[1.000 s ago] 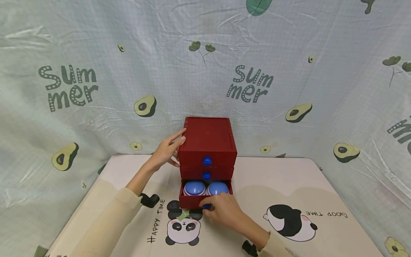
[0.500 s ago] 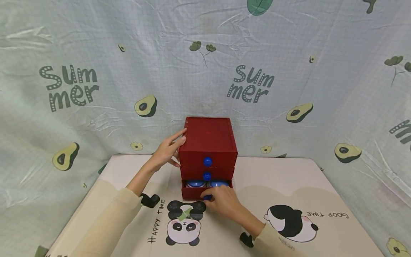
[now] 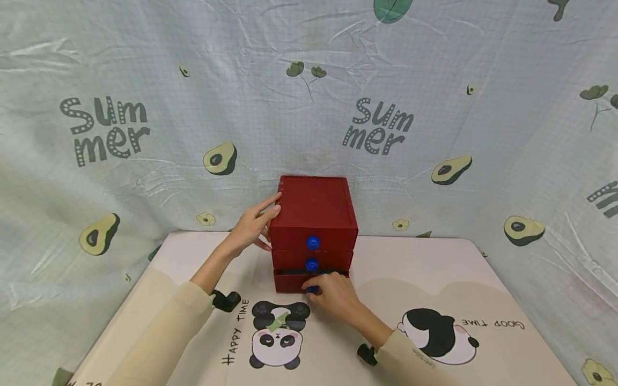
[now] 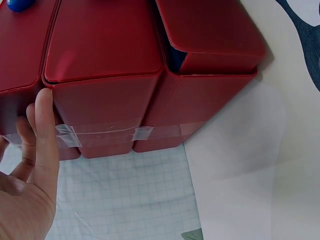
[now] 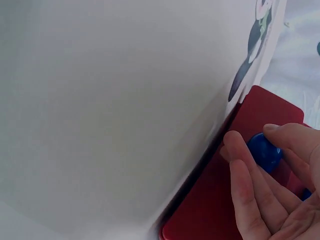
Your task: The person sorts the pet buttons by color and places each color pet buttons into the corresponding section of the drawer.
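Note:
A red three-drawer cabinet [image 3: 316, 203] stands at the back of the table. My left hand [image 3: 248, 228] rests against its left side, fingers mostly straight, with one fingertip at the top edge. The bottom drawer [image 3: 288, 283] sticks out slightly, leaving a narrow dark gap above its front. My right hand [image 3: 333, 297] pinches that drawer's round blue knob [image 5: 264, 151] between thumb and fingers. Inside, the drawer's contents are almost wholly hidden. In the left wrist view, the drawer front [image 4: 215, 30] juts past the cabinet body, while the upper two sit flush.
Two more blue knobs, the top one [image 3: 313, 243] and the middle one [image 3: 311, 264], stick out above. Clear tape [image 4: 105, 131] runs along the cabinet's side. A printed cloth [image 3: 309, 134] hangs right behind. Panda drawings [image 3: 276, 340] mark the pale tabletop [image 3: 386, 268].
The bottom drawer has slid inward with my right hand on its knob, and the two blue-topped round things inside have gone out of sight. My left hand has stayed in place.

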Action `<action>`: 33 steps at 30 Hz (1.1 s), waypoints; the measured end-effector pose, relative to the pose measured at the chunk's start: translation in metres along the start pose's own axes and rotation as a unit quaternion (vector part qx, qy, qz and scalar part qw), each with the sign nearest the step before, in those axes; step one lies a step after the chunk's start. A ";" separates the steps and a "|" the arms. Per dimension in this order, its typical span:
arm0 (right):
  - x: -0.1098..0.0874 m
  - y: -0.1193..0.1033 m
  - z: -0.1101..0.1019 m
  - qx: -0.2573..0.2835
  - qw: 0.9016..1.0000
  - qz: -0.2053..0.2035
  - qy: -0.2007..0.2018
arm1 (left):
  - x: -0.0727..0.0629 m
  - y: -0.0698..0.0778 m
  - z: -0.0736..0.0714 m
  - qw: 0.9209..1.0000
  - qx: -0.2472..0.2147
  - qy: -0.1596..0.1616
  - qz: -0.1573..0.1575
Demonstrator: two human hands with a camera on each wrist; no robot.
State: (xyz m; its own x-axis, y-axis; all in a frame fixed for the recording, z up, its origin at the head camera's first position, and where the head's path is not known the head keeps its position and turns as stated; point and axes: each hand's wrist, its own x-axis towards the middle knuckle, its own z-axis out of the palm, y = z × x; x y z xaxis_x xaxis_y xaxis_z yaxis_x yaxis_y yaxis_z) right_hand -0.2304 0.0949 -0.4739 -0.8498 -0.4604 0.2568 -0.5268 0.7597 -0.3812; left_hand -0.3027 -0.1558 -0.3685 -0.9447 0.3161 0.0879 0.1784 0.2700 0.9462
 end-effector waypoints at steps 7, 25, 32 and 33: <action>0.004 0.003 0.004 0.011 1.000 0.012 0.009 | 0.001 0.000 0.001 1.000 -0.005 -0.002 0.002; 0.005 0.011 0.003 0.013 1.000 -0.001 -0.023 | 0.002 0.001 0.002 1.000 -0.010 -0.009 -0.001; -0.010 0.009 -0.017 0.008 0.999 -0.016 -0.043 | 0.000 0.001 -0.002 1.000 0.023 0.012 -0.008; -0.014 0.009 -0.022 0.011 0.999 -0.010 -0.042 | -0.001 0.002 -0.003 0.999 0.030 0.017 -0.006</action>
State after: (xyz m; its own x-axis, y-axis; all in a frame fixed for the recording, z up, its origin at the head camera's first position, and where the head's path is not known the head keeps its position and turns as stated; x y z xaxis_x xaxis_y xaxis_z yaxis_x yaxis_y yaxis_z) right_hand -0.2235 0.1183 -0.4616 -0.8372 -0.5127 0.1904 -0.5433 0.7399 -0.3967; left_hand -0.3018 -0.1582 -0.3663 -0.9553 0.2824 0.0874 0.1819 0.3285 0.9268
